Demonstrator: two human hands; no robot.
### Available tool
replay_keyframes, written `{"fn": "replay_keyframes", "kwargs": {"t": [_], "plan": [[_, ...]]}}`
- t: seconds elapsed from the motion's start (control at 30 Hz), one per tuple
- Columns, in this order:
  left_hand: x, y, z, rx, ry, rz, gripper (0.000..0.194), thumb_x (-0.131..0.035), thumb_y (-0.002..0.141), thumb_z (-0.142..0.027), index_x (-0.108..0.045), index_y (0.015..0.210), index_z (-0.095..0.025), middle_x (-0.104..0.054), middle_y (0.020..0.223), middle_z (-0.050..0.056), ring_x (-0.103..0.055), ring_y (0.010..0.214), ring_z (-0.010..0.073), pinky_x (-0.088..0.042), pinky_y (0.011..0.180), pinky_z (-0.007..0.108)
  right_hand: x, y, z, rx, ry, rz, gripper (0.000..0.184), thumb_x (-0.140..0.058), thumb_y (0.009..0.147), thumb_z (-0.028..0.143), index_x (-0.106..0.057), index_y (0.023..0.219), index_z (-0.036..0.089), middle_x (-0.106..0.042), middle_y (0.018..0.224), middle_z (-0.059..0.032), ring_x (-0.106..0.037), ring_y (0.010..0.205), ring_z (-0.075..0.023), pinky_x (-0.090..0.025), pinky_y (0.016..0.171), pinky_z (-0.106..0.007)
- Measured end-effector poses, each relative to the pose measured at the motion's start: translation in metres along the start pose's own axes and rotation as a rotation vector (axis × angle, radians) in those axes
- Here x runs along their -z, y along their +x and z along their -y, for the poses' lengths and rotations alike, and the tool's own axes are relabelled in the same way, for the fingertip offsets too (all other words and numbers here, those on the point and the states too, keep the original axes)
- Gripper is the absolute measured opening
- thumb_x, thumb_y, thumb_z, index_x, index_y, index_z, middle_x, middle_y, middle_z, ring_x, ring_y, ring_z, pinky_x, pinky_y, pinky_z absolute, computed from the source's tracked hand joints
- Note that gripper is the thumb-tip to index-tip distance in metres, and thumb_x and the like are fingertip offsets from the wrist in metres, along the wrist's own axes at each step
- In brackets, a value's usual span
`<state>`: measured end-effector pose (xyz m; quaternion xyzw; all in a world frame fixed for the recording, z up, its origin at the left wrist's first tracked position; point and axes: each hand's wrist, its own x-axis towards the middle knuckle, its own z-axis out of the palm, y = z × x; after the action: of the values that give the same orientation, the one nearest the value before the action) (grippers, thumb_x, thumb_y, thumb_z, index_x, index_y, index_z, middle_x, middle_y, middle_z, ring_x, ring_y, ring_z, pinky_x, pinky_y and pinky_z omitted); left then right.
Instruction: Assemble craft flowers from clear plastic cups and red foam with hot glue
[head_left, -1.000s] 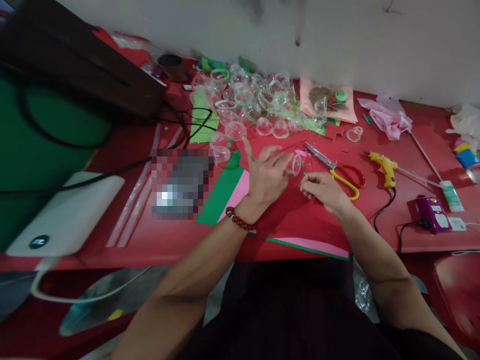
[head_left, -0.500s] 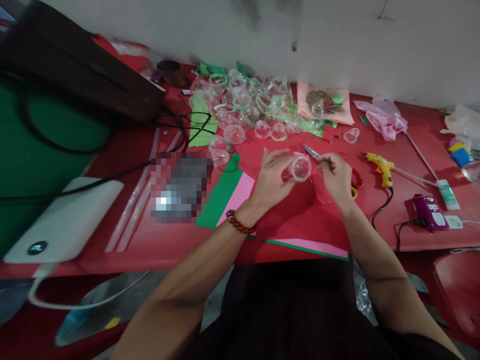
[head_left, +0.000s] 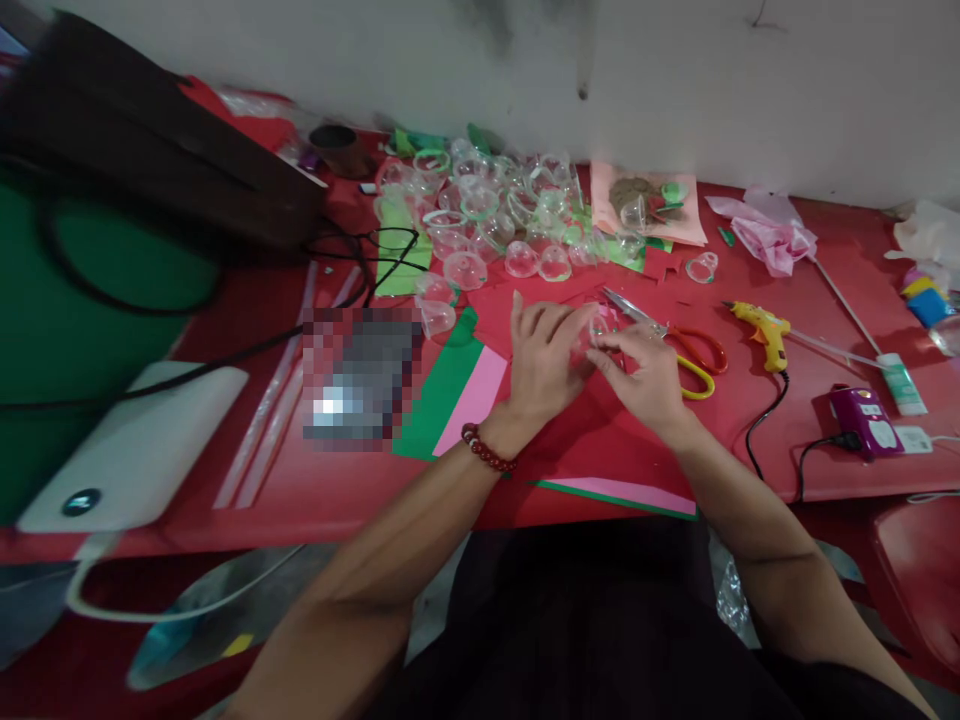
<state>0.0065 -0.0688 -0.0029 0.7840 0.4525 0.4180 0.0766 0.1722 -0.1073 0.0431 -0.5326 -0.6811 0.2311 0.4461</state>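
Note:
My left hand (head_left: 544,355), with a red bead bracelet at the wrist, is curled round a small clear plastic cup (head_left: 598,327) held just above the red table (head_left: 300,480). My right hand (head_left: 645,375) meets it from the right, fingertips pinched at the cup's rim; whether they hold anything small is hidden. Both hands hover over red paper sheets (head_left: 600,440). Scissors with orange and yellow handles (head_left: 675,345) lie right behind my right hand.
A heap of clear cups (head_left: 495,210) fills the back of the table. A yellow glue gun (head_left: 761,330), a purple device (head_left: 862,420) and pink plastic (head_left: 772,235) lie right. Green and pink sheets (head_left: 457,385), a white device (head_left: 127,445) and a dark bag (head_left: 150,140) sit left.
My hands came together: the left picked up and tilted a clear cup, and the right moved from the table up to its rim, then both lowered slightly.

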Motion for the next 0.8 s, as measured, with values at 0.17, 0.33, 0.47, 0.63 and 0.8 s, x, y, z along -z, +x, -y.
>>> {"fn": "replay_keyframes", "kwargs": {"t": [0.17, 0.33, 0.47, 0.63, 0.8], "plan": [[0.003, 0.003, 0.002, 0.027, -0.086, 0.055, 0.060, -0.075, 0.094, -0.046, -0.059, 0.149, -0.026, -0.073, 0.136, 0.012, -0.065, 0.130, 0.0321, -0.026, 0.134, 0.067, 0.006, 0.005, -0.012, 0.073, -0.057, 0.028, 0.019, -0.070, 0.094, 0.026, -0.083, 0.083, 0.033, -0.083, 0.093, -0.0026, -0.074, 0.092, -0.0266, -0.055, 0.100, -0.049], [0.006, 0.006, 0.008, 0.011, -0.216, 0.151, 0.063, -0.073, 0.097, -0.050, -0.053, 0.153, -0.030, -0.071, 0.147, 0.012, -0.068, 0.133, 0.0305, -0.033, 0.131, 0.066, 0.013, 0.007, -0.016, 0.039, -0.013, 0.060, 0.023, -0.067, 0.094, 0.023, -0.085, 0.086, 0.035, -0.085, 0.099, -0.0017, -0.077, 0.100, -0.0277, -0.059, 0.102, -0.050], [0.008, 0.007, 0.010, 0.012, -0.192, 0.119, 0.049, -0.072, 0.097, -0.038, -0.061, 0.144, -0.029, -0.075, 0.137, 0.010, -0.070, 0.128, 0.0274, -0.041, 0.129, 0.060, 0.011, 0.006, -0.009, 0.048, 0.046, 0.087, 0.017, -0.072, 0.092, 0.025, -0.086, 0.088, 0.034, -0.085, 0.103, -0.0023, -0.079, 0.103, -0.0268, -0.061, 0.104, -0.049], [0.007, 0.006, 0.011, 0.001, -0.179, 0.055, 0.054, -0.072, 0.094, -0.027, -0.061, 0.147, -0.023, -0.073, 0.138, 0.012, -0.070, 0.129, 0.0255, -0.056, 0.116, 0.048, 0.012, 0.007, -0.010, 0.146, 0.065, 0.128, 0.017, -0.072, 0.092, 0.024, -0.087, 0.094, 0.031, -0.086, 0.106, -0.0035, -0.081, 0.107, -0.0255, -0.063, 0.106, -0.047], [0.005, 0.006, 0.013, -0.001, -0.223, 0.066, 0.055, -0.074, 0.091, -0.021, -0.064, 0.145, -0.028, -0.080, 0.130, 0.005, -0.076, 0.122, 0.0241, -0.042, 0.131, 0.056, 0.013, 0.010, -0.027, 0.290, -0.034, 0.151, 0.024, -0.064, 0.096, 0.022, -0.087, 0.100, 0.028, -0.087, 0.103, -0.0016, -0.082, 0.102, -0.0221, -0.067, 0.099, -0.041]]}}
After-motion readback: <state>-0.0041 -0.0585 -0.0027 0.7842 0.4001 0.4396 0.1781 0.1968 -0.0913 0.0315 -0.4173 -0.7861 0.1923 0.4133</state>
